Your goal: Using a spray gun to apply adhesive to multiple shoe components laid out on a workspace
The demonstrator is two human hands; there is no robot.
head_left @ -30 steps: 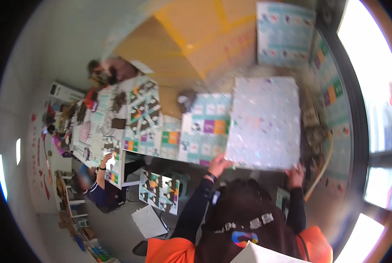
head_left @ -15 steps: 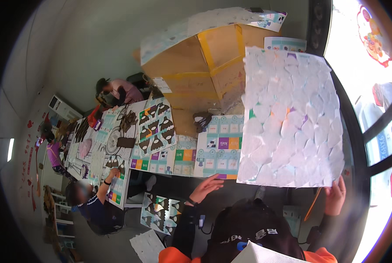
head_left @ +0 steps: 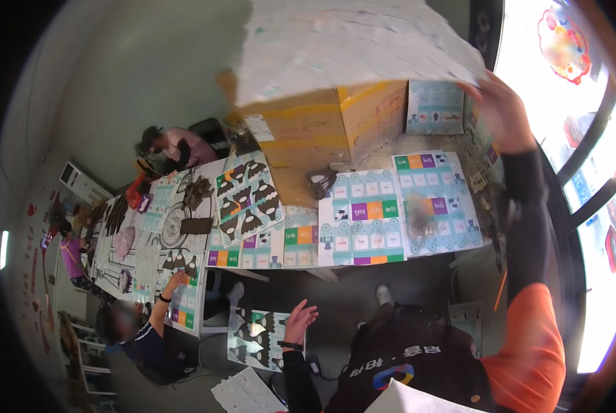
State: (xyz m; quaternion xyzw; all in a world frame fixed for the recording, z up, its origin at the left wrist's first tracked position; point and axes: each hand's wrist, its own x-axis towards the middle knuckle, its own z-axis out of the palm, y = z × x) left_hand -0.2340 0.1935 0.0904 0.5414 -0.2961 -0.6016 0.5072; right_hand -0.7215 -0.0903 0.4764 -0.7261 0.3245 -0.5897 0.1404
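White, rough-faced rectangular sheet of paper-like material (head_left: 356, 51), count one, is located over the top of the carton; the view's upper border cuts off its far part. Resting contact with the carton cannot be confirmed. Its near edge runs left to right, facing the person; the full long axis cannot be determined.

One brown cardboard carton with yellow tape (head_left: 294, 134) stands beneath it.

Two pale blue printed sheets lie side by side before the carton, one left (head_left: 361, 237) and one right (head_left: 440, 184). Both bear white lettering on green, orange and purple blocks.

Two bare hands are recorded. The right hand (head_left: 504, 113) is at the white sheet's near right corner; blur prevents telling whether its fingers are clamped on it. The left hand (head_left: 299, 322) is unloaded, fingers extended, low at the person's left.

One small white rectangular label (head_left: 259, 128) is on the carton, its print illegible.
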